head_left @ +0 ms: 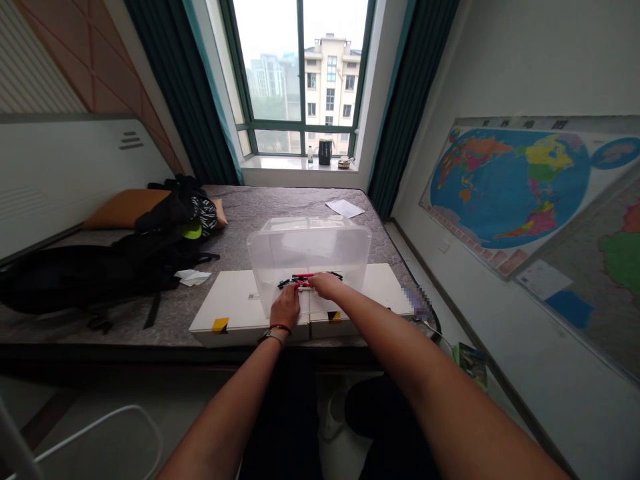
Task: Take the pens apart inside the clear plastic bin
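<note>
Our left hand (pixel 286 308) and right hand (pixel 324 285) pinch the pens (pixel 305 280); one could slip and roll off the white box (pixel 235 310).

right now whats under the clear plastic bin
The clear plastic bin rests on flat white boxes laid on the mattress. At its front, the left hand and right hand cover red and black pens. The bin's footprint hides the box seam.

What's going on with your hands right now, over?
Both hands at the small bundle of red and black sticks: left hand beside it, right hand on it. Grip unclear. Clear plastic box right behind, on white flat boards.
</note>
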`<state>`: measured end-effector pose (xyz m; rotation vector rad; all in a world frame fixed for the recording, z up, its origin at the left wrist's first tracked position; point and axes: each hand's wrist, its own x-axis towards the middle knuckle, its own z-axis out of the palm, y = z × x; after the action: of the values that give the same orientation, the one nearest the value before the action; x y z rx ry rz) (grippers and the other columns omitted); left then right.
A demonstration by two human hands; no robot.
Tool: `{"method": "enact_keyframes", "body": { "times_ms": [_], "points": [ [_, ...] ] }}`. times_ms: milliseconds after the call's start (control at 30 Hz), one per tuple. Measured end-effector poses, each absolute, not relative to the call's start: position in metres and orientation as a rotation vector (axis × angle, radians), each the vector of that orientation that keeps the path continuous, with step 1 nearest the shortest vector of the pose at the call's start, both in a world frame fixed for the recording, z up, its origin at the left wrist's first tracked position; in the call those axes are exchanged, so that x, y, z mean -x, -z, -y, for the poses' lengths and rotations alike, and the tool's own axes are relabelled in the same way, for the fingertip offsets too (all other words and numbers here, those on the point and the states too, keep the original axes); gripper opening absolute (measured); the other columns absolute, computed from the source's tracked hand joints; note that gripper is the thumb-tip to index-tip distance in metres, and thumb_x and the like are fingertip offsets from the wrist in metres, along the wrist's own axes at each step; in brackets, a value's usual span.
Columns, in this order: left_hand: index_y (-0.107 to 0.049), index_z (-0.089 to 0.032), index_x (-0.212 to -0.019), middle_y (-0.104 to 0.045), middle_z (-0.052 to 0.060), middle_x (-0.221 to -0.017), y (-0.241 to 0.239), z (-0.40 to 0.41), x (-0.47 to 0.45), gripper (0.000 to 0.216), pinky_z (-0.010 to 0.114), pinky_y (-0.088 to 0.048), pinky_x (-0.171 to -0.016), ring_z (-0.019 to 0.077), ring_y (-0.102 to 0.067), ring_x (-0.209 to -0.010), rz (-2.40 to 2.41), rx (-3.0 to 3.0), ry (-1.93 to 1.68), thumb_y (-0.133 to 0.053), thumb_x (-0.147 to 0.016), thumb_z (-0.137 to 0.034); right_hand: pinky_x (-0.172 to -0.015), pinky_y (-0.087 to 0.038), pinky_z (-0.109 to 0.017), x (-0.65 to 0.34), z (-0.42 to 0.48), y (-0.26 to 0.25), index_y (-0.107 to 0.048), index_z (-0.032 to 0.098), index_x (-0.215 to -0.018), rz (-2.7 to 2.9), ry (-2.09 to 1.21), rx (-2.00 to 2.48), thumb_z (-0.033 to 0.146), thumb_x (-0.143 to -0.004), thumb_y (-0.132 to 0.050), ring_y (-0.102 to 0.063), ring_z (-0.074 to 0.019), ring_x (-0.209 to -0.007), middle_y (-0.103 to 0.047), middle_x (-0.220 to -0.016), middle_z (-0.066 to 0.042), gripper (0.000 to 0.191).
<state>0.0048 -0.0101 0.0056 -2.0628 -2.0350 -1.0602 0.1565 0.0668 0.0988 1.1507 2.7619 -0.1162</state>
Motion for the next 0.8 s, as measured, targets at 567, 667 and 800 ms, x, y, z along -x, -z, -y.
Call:
{"method": "enact_keyframes", "body": {
  "times_ms": [567,667,800],
  "points": [
    [-0.057,-0.022,-0.12,-0.067,0.007,-0.114,-0.008,0.011,-0.005,0.035,0.031,-0.05,-0.08,0.0203,-0.066,-0.093,2.018,2.117,1.026,-0.031,-0.102,-0.037,-0.08,-0.048,-0.025,-0.161,-0.089,-0.132,-0.077,0.014,-0.1,-2.53,0.206,-1.231,0.016,-0.08,-0.065,-0.068,-0.0247,-0.097,-0.073,-0.106,-0.017,0.023],
    [-0.058,-0.022,-0.119,-0.067,0.007,-0.111,-0.009,0.011,-0.005,0.035,0.029,-0.05,-0.081,0.0197,-0.066,-0.094,2.015,2.118,1.019,-0.031,-0.101,-0.038,-0.079,-0.048,-0.024,-0.154,-0.089,-0.12,-0.077,0.015,-0.1,-2.532,0.237,-1.226,0.02,-0.082,-0.064,-0.07,-0.0238,-0.094,-0.074,-0.102,-0.015,0.022],
    [-0.058,-0.023,-0.118,-0.067,0.007,-0.111,-0.01,0.012,-0.005,0.034,0.028,-0.05,-0.081,0.0187,-0.065,-0.094,2.018,2.117,1.017,-0.032,-0.101,-0.037,-0.078,-0.05,-0.027,-0.145,-0.086,-0.108,-0.075,0.013,-0.102,-2.533,0.24,-1.28,0.023,-0.086,-0.061,-0.07,-0.0264,-0.094,-0.073,-0.103,-0.018,0.024]
  ]
}}
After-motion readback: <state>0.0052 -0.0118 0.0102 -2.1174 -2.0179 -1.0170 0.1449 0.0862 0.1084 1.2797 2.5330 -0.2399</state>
